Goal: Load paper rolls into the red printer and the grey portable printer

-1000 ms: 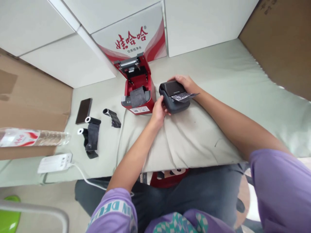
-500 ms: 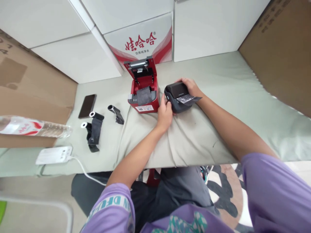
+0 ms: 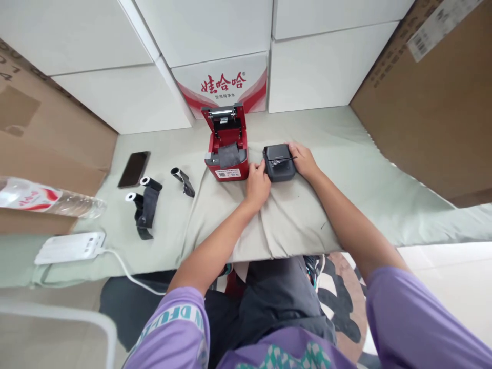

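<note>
Stretching across the middle of the frame, a pale green cloth-covered table (image 3: 346,154) carries everything in view, its fabric bunched into folds near the lower centre. White cartons stack along the top of the frame, one of them a white box with red lettering and red swooshes (image 3: 225,82) at upper centre, and brown cardboard boxes (image 3: 430,102) close in at the upper right and far left.

Just above the centre sits a small dark grey label printer (image 3: 279,163), lid down, with a thin dark strip of paper at its slot. The left hand (image 3: 257,185) rests against its left side, fingers curled loosely toward the casing; the right hand (image 3: 303,160) lies against its right edge, fingers bent over the top corner. Whether either hand truly grips the printer or only touches it cannot be told.

Just beside it to the left stands a red printer with its lid raised (image 3: 227,148), a dark roll lying inside. Farther left lie a single black ribbon roll (image 3: 183,180), a pair of black ribbon rolls (image 3: 143,205), a black phone (image 3: 134,168) and a white power strip (image 3: 69,247).

A clear plastic bottle (image 3: 46,199) is cut off by the left edge. The printer's strip is too small to read.
</note>
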`<state>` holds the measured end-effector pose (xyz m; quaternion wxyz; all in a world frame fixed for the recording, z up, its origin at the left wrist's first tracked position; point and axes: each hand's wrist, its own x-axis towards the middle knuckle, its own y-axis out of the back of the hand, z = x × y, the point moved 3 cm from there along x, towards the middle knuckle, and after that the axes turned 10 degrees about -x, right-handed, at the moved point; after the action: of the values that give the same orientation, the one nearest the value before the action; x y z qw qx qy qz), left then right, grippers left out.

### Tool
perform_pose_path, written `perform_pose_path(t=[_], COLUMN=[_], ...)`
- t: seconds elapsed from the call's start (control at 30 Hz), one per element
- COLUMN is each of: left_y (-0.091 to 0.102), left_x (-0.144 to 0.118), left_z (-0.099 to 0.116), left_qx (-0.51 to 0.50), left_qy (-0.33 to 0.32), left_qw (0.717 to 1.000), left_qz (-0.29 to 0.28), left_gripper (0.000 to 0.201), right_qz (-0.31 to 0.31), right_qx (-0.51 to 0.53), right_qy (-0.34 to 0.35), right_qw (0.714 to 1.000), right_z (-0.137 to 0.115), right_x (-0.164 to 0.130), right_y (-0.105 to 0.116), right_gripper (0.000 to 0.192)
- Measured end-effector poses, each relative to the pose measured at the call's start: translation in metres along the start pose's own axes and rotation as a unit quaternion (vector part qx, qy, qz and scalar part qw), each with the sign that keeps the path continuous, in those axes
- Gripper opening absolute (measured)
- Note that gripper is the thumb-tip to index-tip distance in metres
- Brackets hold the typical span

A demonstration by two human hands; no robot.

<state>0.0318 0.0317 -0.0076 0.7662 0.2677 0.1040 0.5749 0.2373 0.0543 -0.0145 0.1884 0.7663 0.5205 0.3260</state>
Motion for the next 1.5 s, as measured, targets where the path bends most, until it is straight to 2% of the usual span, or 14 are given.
perform_pose_path(t=[0.2,0.33,0.43,0.53,0.63,0.73,0.8,1.2,1.33,1.5], left_y=[0.007,0.007,0.006,0.005,0.005,0.005,0.005,0.005,0.005,0.004], left_x=[0.009,0.012,0.013,0.012,0.011,0.011,0.012,0.011,0.01,0.009], left_z=[0.003,0.003,0.002,0.001,0.0,-0.002,-0.003,-0.005,-0.004,-0.003], left_qx=[0.058,0.074,0.083,0.089,0.083,0.071,0.064,0.053,0.066,0.085], left_qy=[0.031,0.037,0.039,0.035,0.03,0.028,0.025,0.018,0.025,0.035], left_qw=[0.996,0.995,0.994,0.994,0.995,0.996,0.997,0.998,0.997,0.995], left_qz=[-0.058,-0.063,-0.06,-0.051,-0.044,-0.039,-0.038,-0.029,-0.034,-0.043], left_gripper=[0.068,0.068,0.066,0.065,0.066,0.067,0.066,0.065,0.065,0.064], right_qz=[0.011,0.022,0.005,-0.057,-0.16,-0.26,-0.293,-0.32,-0.321,-0.314], right_qx=[-0.008,-0.02,-0.023,-0.007,0.016,0.027,0.034,0.081,0.054,0.035], right_qy=[-0.002,-0.004,-0.004,-0.003,-0.035,-0.055,-0.044,-0.024,-0.049,-0.077], right_qw=[1.0,1.0,1.0,0.998,0.986,0.964,0.954,0.944,0.944,0.946], right_z=[-0.002,-0.004,-0.004,-0.001,0.006,0.01,0.01,0.013,0.009,0.005], right_x=[-0.006,-0.004,-0.003,0.001,0.003,-0.002,-0.006,-0.008,-0.01,-0.011], right_y=[-0.002,-0.004,-0.003,0.001,0.01,0.019,0.023,0.023,0.022,0.016], right_gripper=[0.081,0.081,0.081,0.077,0.069,0.1,0.112,0.12,0.126,0.122])
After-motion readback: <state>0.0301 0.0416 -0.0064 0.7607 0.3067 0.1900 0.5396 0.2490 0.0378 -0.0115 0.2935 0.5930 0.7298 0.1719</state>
